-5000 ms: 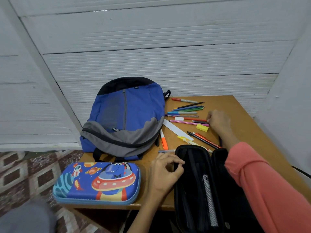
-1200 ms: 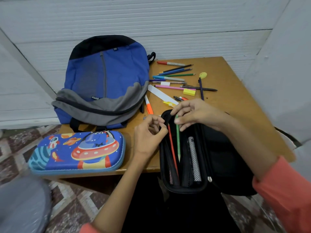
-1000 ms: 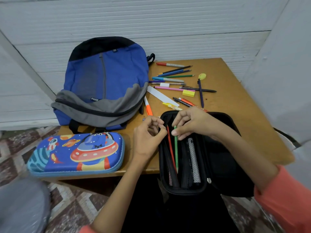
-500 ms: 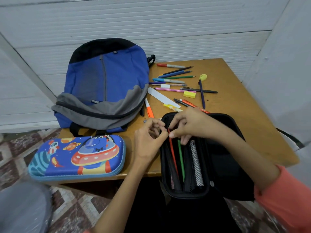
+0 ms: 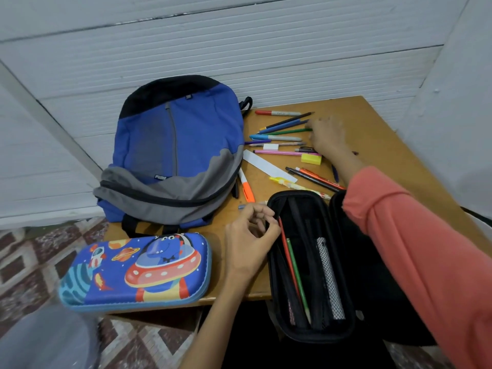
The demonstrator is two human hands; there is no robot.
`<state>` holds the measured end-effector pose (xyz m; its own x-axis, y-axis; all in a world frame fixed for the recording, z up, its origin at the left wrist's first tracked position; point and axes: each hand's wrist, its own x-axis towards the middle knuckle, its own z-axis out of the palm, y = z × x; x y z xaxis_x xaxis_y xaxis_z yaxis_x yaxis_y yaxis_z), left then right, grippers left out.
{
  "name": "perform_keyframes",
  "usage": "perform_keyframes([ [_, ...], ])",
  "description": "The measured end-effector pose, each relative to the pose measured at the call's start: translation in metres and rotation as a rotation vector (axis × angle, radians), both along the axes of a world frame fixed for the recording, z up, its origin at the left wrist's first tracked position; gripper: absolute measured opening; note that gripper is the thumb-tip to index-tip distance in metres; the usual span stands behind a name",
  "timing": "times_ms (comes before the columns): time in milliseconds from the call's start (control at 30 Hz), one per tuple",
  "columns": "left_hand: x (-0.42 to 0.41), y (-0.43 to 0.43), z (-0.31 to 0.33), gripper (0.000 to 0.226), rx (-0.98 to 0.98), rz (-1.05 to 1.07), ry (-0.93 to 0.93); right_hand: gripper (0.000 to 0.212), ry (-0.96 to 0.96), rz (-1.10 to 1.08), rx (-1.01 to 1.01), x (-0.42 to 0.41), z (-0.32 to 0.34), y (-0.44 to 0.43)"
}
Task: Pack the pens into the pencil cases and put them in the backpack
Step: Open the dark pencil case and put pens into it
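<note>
The right hand (image 5: 327,135), upper right of centre, is motion-blurred over the loose pens (image 5: 279,135); whether its fingers hold one I cannot tell. Its orange sleeve (image 5: 415,249) hides the right side of the black pencil case (image 5: 316,338), which overhangs the near edge of the surface (image 5: 378,123). A grey blur fills the lower left corner.

The black pencil case lies open at lower centre. It holds a red pencil (image 5: 286,243), a green pencil (image 5: 296,272) beside it and a mesh-patterned pen (image 5: 328,275); darker items inside are unclear. The left hand (image 5: 249,243) pinches its left rim. The cartoon pencil case (image 5: 135,270) lies closed at lower left, and the backpack (image 5: 175,155) lies above it; the contents of both are hidden.
</note>
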<state>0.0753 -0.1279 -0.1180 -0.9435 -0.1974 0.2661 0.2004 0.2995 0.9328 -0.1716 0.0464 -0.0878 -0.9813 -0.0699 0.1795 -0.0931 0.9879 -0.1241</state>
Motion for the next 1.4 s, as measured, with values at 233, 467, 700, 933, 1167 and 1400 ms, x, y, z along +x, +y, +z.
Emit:
perform_keyframes([
  [233,0.001,0.001,0.0,0.012,0.01,0.004,0.01,0.02,0.033,-0.066,0.0,-0.001,-0.002,0.008],
  [467,0.001,0.003,0.001,0.016,0.022,0.019,-0.001,0.003,0.056,0.094,-1.027,0.03,0.039,0.019],
  [700,0.002,0.004,0.003,0.011,0.015,0.019,-0.002,0.029,-0.099,0.317,-1.601,0.103,0.071,0.018],
  [933,0.002,0.003,0.003,0.01,0.013,0.03,-0.005,0.036,-0.496,0.342,-1.132,0.166,0.044,-0.005],
  [1167,0.002,0.003,0.002,0.01,0.003,0.025,0.014,0.032,-0.653,0.338,-0.945,0.193,0.032,-0.008],
  [1400,0.001,0.001,0.001,0.013,-0.008,0.014,0.015,0.018,-0.603,0.369,-0.749,0.198,0.033,-0.011],
])
